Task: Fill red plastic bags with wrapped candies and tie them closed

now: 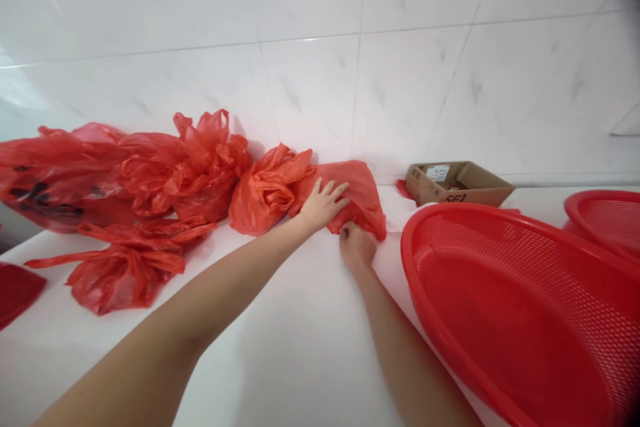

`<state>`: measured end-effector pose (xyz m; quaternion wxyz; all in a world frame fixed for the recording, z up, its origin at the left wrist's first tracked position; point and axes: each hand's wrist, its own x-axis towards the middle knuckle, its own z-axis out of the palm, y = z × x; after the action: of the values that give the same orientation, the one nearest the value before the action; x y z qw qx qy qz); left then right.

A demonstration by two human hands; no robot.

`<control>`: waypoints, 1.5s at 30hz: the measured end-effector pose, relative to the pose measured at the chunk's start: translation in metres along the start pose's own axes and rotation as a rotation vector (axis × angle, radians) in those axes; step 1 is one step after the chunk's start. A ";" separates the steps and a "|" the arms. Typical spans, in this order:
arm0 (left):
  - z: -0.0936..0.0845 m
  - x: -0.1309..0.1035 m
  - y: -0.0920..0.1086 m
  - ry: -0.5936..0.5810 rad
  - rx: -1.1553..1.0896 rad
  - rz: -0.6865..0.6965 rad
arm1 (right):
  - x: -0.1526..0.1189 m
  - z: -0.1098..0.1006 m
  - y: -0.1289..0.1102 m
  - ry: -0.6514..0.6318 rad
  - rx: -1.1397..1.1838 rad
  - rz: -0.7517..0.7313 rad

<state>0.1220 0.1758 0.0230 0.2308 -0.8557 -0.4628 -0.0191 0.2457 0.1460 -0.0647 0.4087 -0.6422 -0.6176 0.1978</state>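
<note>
Near the wall, a red plastic bag (350,180) lies spread on the white table. My left hand (323,205) rests on its left part, palm down with the fingers spread. At the bag's front edge, my right hand (357,243) is closed, with its fingers curled around the edge of the plastic. Just left of that bag sits a bunched, knotted red bag (265,193). What the spread bag holds, if anything, is hidden.
Several filled red bags (190,173) crowd the left, one tied bag (125,273) in front of them. On the right stand a large red plastic basket (505,293), a second red basket (605,217) and a small cardboard box (453,193). A tiled wall (310,93) bounds the back.
</note>
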 end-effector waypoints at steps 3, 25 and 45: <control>-0.005 0.005 -0.019 0.027 0.018 -0.094 | -0.001 -0.004 0.003 0.023 0.054 0.000; 0.006 -0.010 -0.022 -0.019 -0.142 -0.062 | 0.009 0.005 0.007 -0.015 0.201 -0.022; -0.018 -0.015 -0.019 0.409 -0.749 -0.415 | -0.002 0.003 -0.010 -0.041 0.077 -0.269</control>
<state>0.1010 0.1653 0.0427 -0.0158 -0.7482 -0.5303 -0.3984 0.2371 0.1438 -0.0597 0.4430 -0.5333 -0.6984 0.1778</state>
